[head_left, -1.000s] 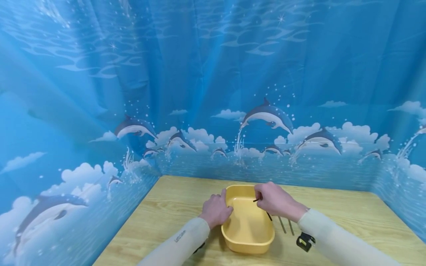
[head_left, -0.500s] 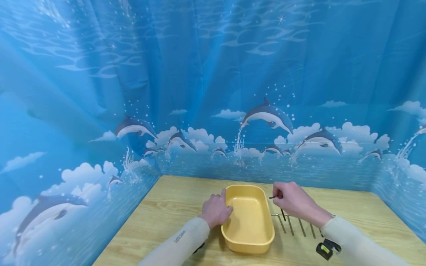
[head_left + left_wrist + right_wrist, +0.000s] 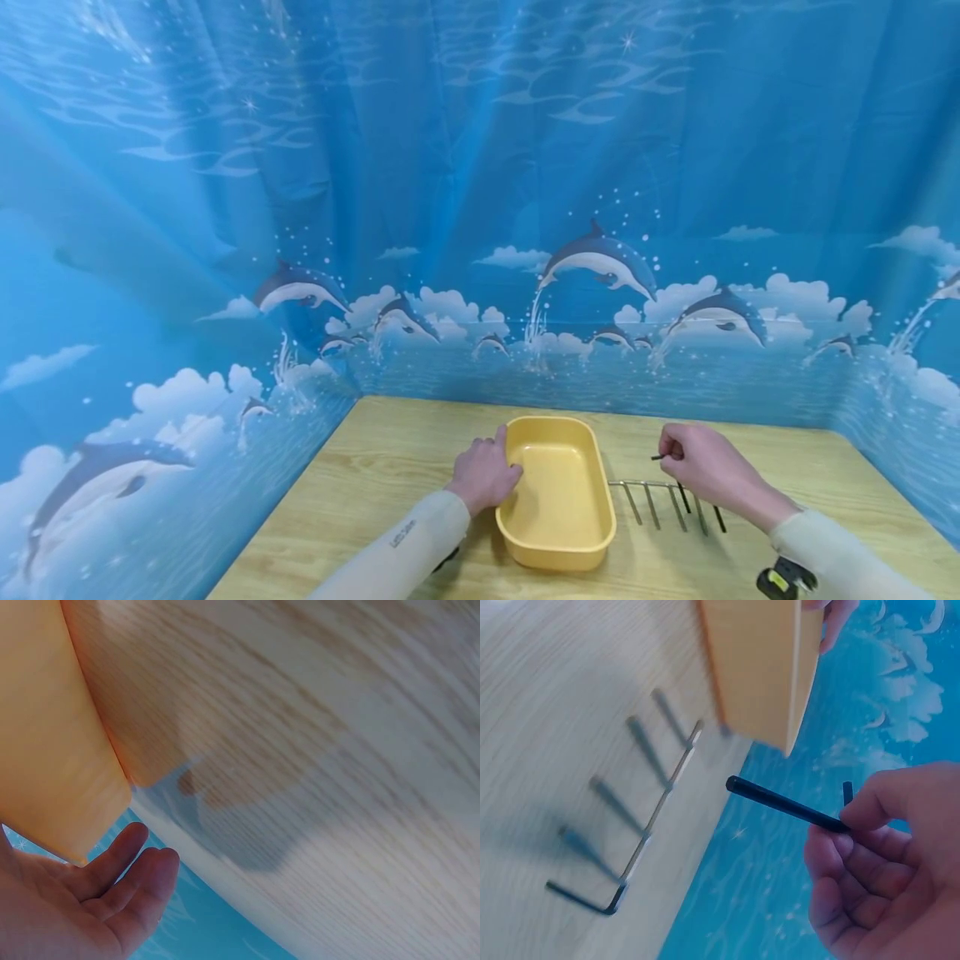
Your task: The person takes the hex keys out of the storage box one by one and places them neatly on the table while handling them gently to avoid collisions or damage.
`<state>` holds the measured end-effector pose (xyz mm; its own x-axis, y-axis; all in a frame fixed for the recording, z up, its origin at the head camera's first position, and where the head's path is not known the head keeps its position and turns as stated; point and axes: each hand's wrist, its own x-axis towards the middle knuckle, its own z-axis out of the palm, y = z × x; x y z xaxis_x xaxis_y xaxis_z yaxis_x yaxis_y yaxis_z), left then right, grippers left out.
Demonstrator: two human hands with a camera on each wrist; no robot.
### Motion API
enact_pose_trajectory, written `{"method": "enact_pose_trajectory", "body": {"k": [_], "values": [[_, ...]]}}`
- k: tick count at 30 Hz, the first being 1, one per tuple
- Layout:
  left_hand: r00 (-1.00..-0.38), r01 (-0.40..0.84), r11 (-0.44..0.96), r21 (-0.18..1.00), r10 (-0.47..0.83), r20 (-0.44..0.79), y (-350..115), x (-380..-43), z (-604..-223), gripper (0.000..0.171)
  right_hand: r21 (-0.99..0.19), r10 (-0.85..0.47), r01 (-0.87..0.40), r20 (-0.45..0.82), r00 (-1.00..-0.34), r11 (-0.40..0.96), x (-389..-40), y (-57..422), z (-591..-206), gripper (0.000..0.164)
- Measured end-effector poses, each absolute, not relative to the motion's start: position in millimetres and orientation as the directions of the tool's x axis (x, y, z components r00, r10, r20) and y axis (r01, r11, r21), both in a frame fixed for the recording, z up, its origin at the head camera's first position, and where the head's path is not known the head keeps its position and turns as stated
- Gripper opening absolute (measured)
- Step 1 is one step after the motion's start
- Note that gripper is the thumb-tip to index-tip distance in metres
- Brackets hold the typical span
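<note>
My right hand (image 3: 705,462) pinches a black L-shaped hex key (image 3: 784,804) between thumb and fingers, above the table. Below it, several hex keys lie in a row on the wood, their long arms parallel. Most are silvery, like this silver hex key (image 3: 652,507); a black hex key (image 3: 581,898) lies at the row's end. At the left, my left hand (image 3: 483,475) grips the rim of a yellow plastic tub (image 3: 555,559), thumb over the inside and other fingers outside. In the left wrist view the thumb is hidden behind the tub's wall.
The wooden tabletop (image 3: 390,467) meets a blue dolphin-print curtain (image 3: 450,358) at the back and left. The tub stands just left of the row of hex keys.
My right hand has moved right with the black hex key, from over the tub's right side to above the row, uncovering the silvery keys. My left hand stays on the rim.
</note>
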<state>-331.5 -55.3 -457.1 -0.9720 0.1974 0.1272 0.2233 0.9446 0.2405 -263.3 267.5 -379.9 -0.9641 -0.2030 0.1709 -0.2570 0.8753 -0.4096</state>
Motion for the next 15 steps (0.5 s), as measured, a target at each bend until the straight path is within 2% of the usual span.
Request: {"method": "enact_pose_trajectory", "body": {"k": [15], "values": [[-0.970,0.231,0.941,0.246,0.203,0.135,-56.2,-331.7,-457.0,0.073,-0.386,-0.152,-0.177,0.093,-0.984,0.905,-270.7,323.0,-404.6,0.005]]}}
